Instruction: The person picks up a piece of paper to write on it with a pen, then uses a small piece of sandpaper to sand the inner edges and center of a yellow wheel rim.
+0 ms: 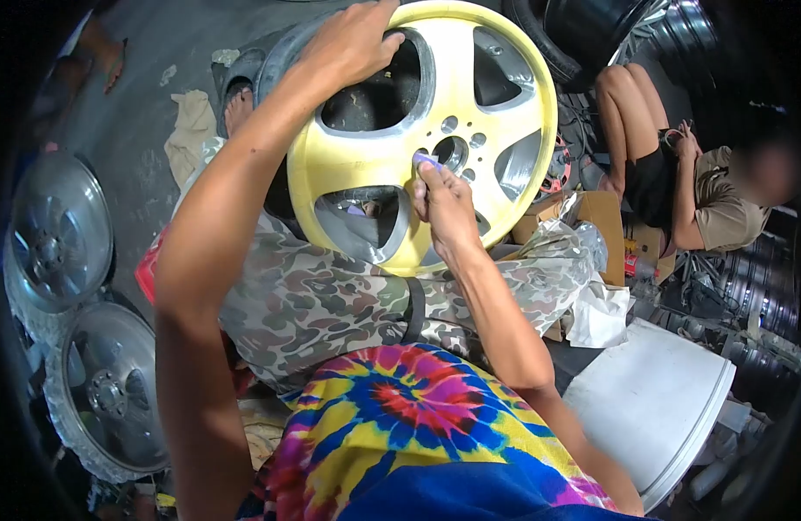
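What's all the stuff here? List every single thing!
Yellow wheel: one, yellow, across the legs
Small piece: one, purple, in right fingers
Shiny wheels: two, silver, left
Cloth: one, beige, floor, upper left
Box: one, brown, middle right
Tub-like thing: one, white, lower right
Dark wheels: several, black, upper right
Seated person: one, brown shirt, right
Another person's foot: one, bare, upper left
Other clutter: too dark
Trousers: one pair, camouflage, below wheel
Shirt: one, multicoloured, bottom
Left hand: one, bare, wheel's far edge
Right hand: one, bare, near wheel's centre
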A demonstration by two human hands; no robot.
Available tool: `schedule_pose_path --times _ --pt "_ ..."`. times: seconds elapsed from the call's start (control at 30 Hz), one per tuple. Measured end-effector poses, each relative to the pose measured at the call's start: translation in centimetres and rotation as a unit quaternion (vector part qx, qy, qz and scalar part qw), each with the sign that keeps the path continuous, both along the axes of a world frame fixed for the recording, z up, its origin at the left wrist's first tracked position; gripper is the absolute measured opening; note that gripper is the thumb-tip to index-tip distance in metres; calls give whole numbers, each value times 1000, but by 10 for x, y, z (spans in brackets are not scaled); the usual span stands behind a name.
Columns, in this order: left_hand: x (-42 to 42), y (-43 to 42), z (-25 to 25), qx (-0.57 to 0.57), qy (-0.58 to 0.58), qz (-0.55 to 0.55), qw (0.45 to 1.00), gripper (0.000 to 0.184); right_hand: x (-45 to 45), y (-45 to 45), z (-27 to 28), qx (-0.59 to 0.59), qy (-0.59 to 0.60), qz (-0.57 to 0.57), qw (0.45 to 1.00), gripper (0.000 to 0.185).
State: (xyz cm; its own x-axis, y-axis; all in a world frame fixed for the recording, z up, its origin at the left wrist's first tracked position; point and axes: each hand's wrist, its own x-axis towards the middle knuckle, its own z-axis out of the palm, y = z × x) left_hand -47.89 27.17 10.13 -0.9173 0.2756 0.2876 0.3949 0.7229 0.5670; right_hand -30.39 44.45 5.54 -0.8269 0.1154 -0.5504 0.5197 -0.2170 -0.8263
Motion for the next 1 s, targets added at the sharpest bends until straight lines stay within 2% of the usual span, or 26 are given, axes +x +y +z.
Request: schedule_pose_path --times 0.03,0.07,0.13,0.17,0.27,0.3,0.33,0.37,0.4,0.43,0.47,0.5,0.53,0.57,0.6,0.67,0.7,0.77,0.8,0.83,0.87,0.9,0.93,1.0 --pt "0 0 -1 1 -3 -3 1000 31 -1 0 -8 -4 15 17 1000 19" --pt "-2 0 1 9 -20 -15 1000 31 -6 0 -12 -5 16 12 1000 19" --pt "-4 2 6 14 -33 -27 999 31 -17 -2 -20 -129 -44 -63 989 16" --pt "-2 3 4 4 -19 -13 1000 31 -16 6 -27 -191 -37 -80 978 18" --pt "-2 -2 -7 3 -4 -3 1000 30 -14 -1 -11 -200 -20 -129 971 19" --pt "-3 0 -5 6 6 -21 1000 30 -13 0 -18 -115 25 -74 990 17" --pt "-5 0 -3 6 11 -21 1000 30 -12 4 -21 -115 30 -74 990 17" --pt "-5 0 -2 3 0 -12 1000 30 -8 11 -23 133 120 81 980 17" --pt "-3 2 -2 0 -13 -4 1000 31 -5 19 -20 370 196 227 879 20" --pt "-3 3 -5 3 -12 -7 1000 31 -6 27 -14 494 252 293 779 30" --pt "-4 1 -7 6 5 -11 1000 31 -11 40 -11 496 253 291 778 30" --pt "-5 -1 -9 7 21 -12 1000 32 -19 55 -9 577 296 396 651 40" --pt "-3 -2 -5 6 22 -10 1000 32 -27 62 -3 636 329 487 500 51" --pt "-2 -3 -1 5 3 -10 1000 32 -38 69 3 657 344 527 415 53" --pt "0 -3 1 4 -17 -11 1000 33 -51 71 6 660 431 518 333 45" --pt "-6 -4 -14 5 4 -12 1000 33 -65 62 17 645 455 547 279 38" --pt "-6 -4 -14 7 29 -10 1000 33 -62 62 10 645 453 548 280 38" --pt "-6 -3 -12 14 28 -18 999 33 -56 58 -5 651 393 531 372 24" --pt "-5 -6 -11 19 24 -23 999 33 -58 56 -4 647 395 536 371 24" --pt "-3 -7 -10 18 18 -21 999 33 -60 56 -4 553 326 537 547 21" --pt "-3 -5 -8 10 -3 -14 1000 33 -62 61 -3 439 240 512 699 22" --pt "-4 -1 -5 2 -22 -9 1000 33 -66 76 -10 243 170 471 831 35" --pt "-5 1 -5 5 -21 -12 1000 33 -67 81 31 180 -7 474 862 41" --pt "-5 -2 -8 22 -4 -16 1000 33 -46 97 51 174 -24 415 893 39"
